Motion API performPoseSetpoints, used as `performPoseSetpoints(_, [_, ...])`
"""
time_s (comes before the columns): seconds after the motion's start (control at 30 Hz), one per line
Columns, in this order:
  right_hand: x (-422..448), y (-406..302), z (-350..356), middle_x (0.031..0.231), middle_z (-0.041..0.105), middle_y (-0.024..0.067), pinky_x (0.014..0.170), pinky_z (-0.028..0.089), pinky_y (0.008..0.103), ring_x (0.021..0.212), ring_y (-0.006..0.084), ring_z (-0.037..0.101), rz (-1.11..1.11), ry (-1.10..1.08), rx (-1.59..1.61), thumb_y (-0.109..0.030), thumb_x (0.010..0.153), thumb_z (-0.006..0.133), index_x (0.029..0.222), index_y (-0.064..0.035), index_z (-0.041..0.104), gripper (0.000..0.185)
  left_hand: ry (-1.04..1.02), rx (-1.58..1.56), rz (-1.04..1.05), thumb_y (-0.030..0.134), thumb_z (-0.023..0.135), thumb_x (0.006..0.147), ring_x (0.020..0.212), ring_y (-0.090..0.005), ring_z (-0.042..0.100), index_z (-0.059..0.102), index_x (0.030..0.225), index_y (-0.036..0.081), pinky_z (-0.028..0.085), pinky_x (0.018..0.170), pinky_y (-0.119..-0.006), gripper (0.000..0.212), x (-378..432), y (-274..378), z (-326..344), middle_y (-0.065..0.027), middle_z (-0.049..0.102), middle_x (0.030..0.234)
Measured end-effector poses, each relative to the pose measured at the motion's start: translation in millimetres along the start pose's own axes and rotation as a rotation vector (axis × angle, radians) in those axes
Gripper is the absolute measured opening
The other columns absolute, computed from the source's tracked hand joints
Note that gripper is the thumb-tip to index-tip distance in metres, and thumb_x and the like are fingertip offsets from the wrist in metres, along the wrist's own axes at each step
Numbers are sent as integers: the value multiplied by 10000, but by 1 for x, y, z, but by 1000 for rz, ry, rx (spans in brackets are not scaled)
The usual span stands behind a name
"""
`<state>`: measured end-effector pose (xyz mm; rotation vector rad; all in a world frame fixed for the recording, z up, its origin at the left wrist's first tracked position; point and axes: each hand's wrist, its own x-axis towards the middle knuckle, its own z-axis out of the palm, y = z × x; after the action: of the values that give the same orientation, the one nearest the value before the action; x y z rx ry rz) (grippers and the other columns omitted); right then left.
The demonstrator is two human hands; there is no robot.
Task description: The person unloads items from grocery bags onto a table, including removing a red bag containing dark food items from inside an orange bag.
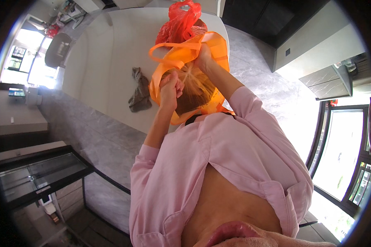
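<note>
An orange bag [220,55] with strap handles stands at the near edge of the white table, close to my body. Its mouth is spread wide. My left hand [172,88] is curled closed on the bag's left rim. On the far right side, my right hand [203,57] grips the rim near a handle; its fingers are partly hidden by the orange material. Between my hands, inside the bag, sits a large brown thing [193,89] with a streaked surface and pale lines meeting at its top. What it is I cannot tell.
Behind the orange bag lies a red plastic bag [179,27], bunched up with something in it. A crumpled grey-brown cloth [139,91] rests on the white table [108,61], left of my left hand. A chair [58,49] stands beyond the table's left edge.
</note>
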<state>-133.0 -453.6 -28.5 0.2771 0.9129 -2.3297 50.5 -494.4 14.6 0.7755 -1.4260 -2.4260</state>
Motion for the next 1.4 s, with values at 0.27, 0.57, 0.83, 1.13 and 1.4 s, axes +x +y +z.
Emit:
performPoseSetpoints(0.27, [-1,-18,-7,959,625,96,730,505,377,873,247,604,21,-29,221,-236,864,451,1018,-45,588,281,24,75,-62,361,500,908,512,-72,354,398,616,169,207,445,-211,364,-9,-12,-14,45,345,539])
performPoseSetpoints(0.57, [3,-14,-26,927,634,101,725,500,377,853,250,611,77,-61,88,-213,834,498,995,-47,602,254,45,177,-69,317,518,890,483,-73,331,375,597,152,170,415,-217,365,-3,-38,-41,25,352,536])
performPoseSetpoints(0.83, [5,-22,-49,899,642,105,720,496,377,835,253,617,34,-198,-550,-194,807,540,974,-49,615,234,96,235,-74,285,465,879,466,-88,322,419,589,130,194,412,-232,332,13,-33,-47,6,395,546])
performPoseSetpoints(1.13, [-41,-37,-54,868,651,110,714,491,377,815,257,623,-161,-501,-1548,-171,776,587,951,-51,630,216,50,872,51,264,381,813,521,-202,488,483,534,69,368,526,-350,355,53,-10,-65,-73,484,533])
performPoseSetpoints(1.4, [-66,-17,-68,757,620,150,622,475,408,681,307,609,-685,-536,-1607,-233,735,616,975,-90,602,281,138,858,222,177,555,834,804,-198,579,551,1034,19,449,692,-308,255,56,5,-38,-68,606,918])
